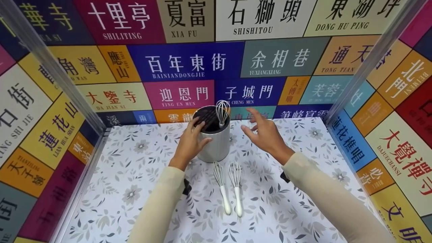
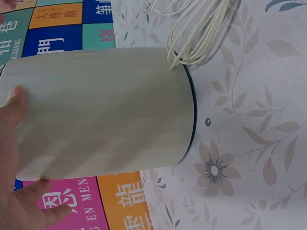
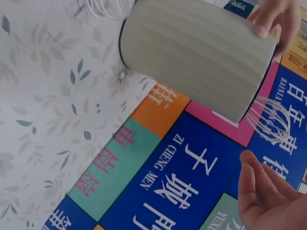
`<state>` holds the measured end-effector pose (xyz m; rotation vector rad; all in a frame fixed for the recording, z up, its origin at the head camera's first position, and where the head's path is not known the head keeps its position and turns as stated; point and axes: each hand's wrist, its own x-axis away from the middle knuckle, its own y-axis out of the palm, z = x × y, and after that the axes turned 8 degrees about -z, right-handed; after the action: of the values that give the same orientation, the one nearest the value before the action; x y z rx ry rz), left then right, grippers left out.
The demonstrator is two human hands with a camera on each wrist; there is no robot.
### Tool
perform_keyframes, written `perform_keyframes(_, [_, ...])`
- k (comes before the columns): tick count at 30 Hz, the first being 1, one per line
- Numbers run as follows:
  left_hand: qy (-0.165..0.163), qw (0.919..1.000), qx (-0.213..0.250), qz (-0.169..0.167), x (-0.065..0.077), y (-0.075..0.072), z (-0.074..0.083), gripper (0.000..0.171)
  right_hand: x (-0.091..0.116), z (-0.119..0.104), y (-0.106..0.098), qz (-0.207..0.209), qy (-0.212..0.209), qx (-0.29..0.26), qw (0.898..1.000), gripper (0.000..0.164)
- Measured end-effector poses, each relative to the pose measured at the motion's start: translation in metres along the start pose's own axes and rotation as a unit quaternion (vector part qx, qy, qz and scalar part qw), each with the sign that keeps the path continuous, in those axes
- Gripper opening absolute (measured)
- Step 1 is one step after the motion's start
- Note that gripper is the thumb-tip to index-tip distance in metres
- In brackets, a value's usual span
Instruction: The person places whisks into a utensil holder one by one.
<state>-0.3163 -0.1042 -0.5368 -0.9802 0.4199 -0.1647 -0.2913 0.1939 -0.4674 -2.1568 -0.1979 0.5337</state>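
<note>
A pale grey cylindrical utensil holder [image 1: 213,146] with a dark slotted inside stands at the back of the table. One whisk [image 1: 222,113] is in it, its wire loops sticking up above the rim. My left hand [image 1: 191,140] holds the holder at its upper left, thumb against the side and fingers at the rim. Off to the holder's right, my right hand [image 1: 265,133] is in the air with loosely bent fingers and nothing in them. Two more whisks, a left one [image 1: 221,189] and a right one [image 1: 237,189], lie in front of the holder, white handles toward me.
The table [image 1: 135,175] has a floral-patterned white cover. Panels with colourful printed signs [image 1: 185,60] stand behind it and on both sides, with clear corner posts [image 1: 64,74]. The back panel is close behind the holder.
</note>
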Motion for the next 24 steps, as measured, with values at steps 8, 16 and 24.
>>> perform_keyframes(8, [-0.004, 1.0000, 0.003, -0.002, 0.000, -0.001, 0.001, 0.073, 0.031, 0.014, 0.018, -0.017, 0.029, -0.024, 0.999, 0.066])
perform_keyframes(16, [-0.007, 1.0000, 0.002, -0.005, 0.000, -0.002, 0.002, 0.072, 0.059, 0.030, 0.047, -0.046, 0.051, -0.024, 0.997, 0.066])
perform_keyframes(24, [-0.003, 1.0000, 0.005, -0.006, 0.000, -0.001, 0.001, 0.072, 0.079, 0.037, 0.078, -0.088, 0.057, -0.023, 0.994, 0.065])
